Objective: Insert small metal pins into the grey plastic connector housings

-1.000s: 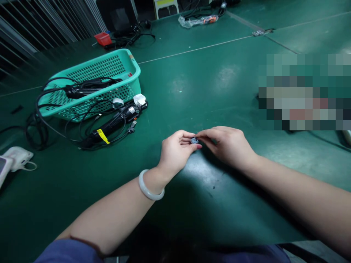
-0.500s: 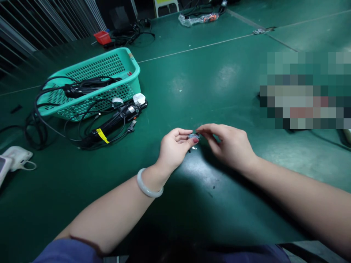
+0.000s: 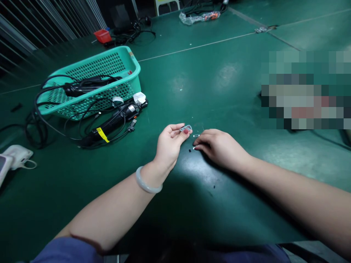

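Observation:
Pinched between the thumb and fingers of my left hand (image 3: pixel 171 146) is a small grey oblong part (image 3: pixel 185 128) with openings in its face, raised above the table. My right hand (image 3: pixel 219 146) is low at the tabletop, its thumb and index finger closing round a tiny white piece (image 3: pixel 194 148). Just beyond those fingertips lies a small white-rimmed rectangular piece (image 3: pixel 196 136) with a dark centre. A tiny black piece (image 3: pixel 189 150) rests to the left of the right fingertips.
On the left, a turquoise basket (image 3: pixel 137 75) holds black cabled devices. In front of it lies a black handheld device (image 3: pixel 115 120) with cables. A white device (image 3: pixel 18 155) sits at the far left, a plastic-wrapped item (image 3: pixel 192 18) at the back. The right side is partly pixelated.
My hands have moved apart. The left drew slightly left and up with the grey part; the right came down to the white piece on the table. The white-rimmed piece now shows.

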A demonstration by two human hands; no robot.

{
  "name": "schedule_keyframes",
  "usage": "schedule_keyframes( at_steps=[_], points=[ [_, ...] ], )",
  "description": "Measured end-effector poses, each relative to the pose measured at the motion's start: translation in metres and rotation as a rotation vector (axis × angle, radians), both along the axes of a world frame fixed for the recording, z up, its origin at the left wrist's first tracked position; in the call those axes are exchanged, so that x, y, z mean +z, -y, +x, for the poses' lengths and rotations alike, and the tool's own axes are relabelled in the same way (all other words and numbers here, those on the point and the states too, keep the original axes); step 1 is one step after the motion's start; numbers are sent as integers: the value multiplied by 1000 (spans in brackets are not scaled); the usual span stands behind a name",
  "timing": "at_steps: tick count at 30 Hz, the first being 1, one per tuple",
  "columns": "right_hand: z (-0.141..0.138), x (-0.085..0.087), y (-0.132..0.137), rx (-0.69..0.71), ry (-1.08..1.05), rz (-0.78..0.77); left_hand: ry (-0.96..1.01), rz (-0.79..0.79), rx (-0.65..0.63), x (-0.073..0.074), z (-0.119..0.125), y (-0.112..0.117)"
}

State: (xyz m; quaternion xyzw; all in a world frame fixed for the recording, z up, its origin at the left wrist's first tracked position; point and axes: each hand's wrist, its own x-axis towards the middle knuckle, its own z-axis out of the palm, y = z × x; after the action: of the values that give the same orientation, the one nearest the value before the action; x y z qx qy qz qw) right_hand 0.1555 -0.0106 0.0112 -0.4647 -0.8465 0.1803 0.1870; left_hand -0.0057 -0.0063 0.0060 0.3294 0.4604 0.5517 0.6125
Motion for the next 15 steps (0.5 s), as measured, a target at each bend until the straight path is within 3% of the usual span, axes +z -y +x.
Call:
schedule_keyframes(
  at_steps=[8, 15],
  points=[
    [3, 2, -3, 10, 47, 48, -60, 41, -9, -2, 0, 0],
    [7, 17, 0, -177, -160, 249, -106, 9, -68, 5, 2, 4]
  ],
)
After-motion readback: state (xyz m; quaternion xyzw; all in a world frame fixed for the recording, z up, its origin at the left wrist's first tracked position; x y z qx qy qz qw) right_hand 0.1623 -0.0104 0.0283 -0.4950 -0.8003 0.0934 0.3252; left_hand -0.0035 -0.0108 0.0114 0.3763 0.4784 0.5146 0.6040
